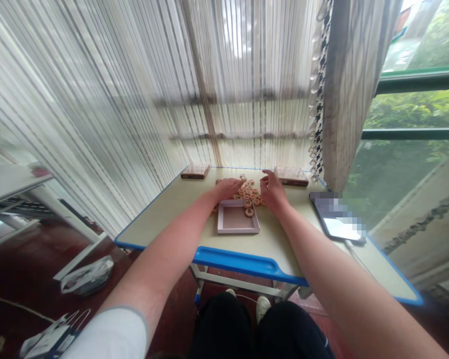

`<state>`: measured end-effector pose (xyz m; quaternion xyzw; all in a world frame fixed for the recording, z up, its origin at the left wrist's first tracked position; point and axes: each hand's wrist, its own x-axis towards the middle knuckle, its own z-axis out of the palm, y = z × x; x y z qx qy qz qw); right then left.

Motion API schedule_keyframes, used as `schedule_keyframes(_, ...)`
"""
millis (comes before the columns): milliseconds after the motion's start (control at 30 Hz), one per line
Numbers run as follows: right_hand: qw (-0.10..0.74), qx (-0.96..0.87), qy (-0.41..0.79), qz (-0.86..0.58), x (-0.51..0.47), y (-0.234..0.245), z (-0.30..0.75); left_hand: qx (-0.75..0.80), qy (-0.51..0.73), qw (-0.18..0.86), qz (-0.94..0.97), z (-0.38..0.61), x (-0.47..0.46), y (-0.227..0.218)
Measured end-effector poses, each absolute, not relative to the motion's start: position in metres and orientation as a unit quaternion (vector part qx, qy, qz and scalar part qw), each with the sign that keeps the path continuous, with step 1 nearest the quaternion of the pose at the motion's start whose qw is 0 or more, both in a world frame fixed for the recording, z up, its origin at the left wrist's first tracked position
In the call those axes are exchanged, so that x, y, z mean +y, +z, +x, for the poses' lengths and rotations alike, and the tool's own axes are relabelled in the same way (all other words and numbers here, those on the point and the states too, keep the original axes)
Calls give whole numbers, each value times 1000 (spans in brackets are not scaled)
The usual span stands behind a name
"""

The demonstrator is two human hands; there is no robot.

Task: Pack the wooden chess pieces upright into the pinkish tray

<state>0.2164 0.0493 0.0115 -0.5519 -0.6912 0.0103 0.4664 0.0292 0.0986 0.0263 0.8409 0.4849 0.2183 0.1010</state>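
Xiangqi pieces (250,191) lie heaped on a desk (172,199) beyond a shallow open box (239,231), two more at its far right corner. From afar I see the left hand (230,188) stretched over the heap's left edge, the right hand (272,191) curled at its right; I cannot tell whether either grips a piece. They should prove light, hard and smooth, best pinched by the rim.

No text can be read. The xiangqi pieces (249,212) bear dark or reddish marks too small to make out; surfaces of the left flat box (195,171) and right flat box (291,176) are illegible; the tablet (331,215) is pixelated.
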Motion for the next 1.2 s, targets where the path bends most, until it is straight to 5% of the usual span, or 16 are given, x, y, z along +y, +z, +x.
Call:
schedule_keyframes(200, 457, -684, 32, -568, 55, 7, 222, 528, 181, 38, 829, 9, 102, 27)
schedule_keyframes(767, 431, -701, 65, -564, 39, 16, 210, 495, 244, 121, 825, -11, 99, 27)
schedule_keyframes(1000, 381, -767, 36, -516, 28, 22, 199, 422, 465, 324, 707, 4, 80, 30)
schedule_keyframes(1200, 381, -776, -10, -503, 22, 25, 198, 365, 468, 479, 647, 13, 72, 24)
